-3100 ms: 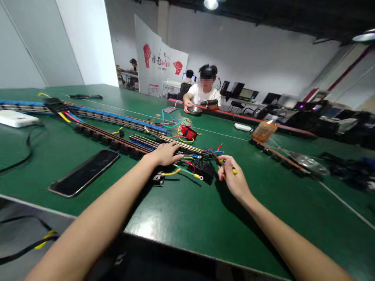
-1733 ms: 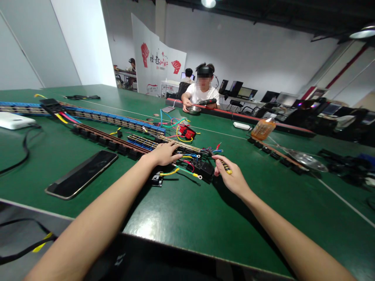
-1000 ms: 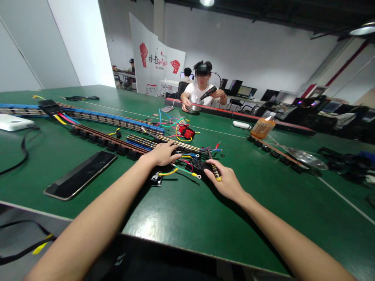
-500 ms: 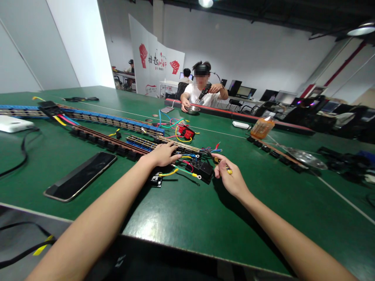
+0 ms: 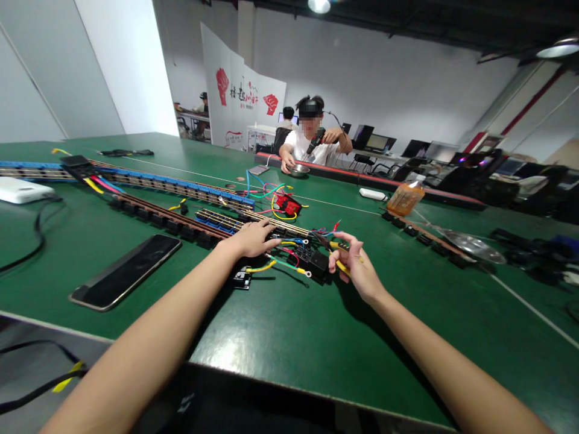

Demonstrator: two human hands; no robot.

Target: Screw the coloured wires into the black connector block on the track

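My left hand lies flat, fingers spread, on a bundle of metal rails with black and blue holders. In my right hand are pliers with yellow-and-black handles, spread apart. Their dark jaws point left at the rail ends, among thin red and blue wires; whether they touch a wire I cannot tell. Just below the jaws sits a black box-shaped part. A green wire with a yellow sleeve and ring terminal crosses in front of it. My left palm hides part of the rails.
A phone lies at left, near a white device. Behind the rails is a red wired part. A bottle and a rail strip stand at right. Across the table a person holds a drill.
The pliers' handles have spread wider, and my right hand has loosened with its index finger stretched out. My left hand stays in place.
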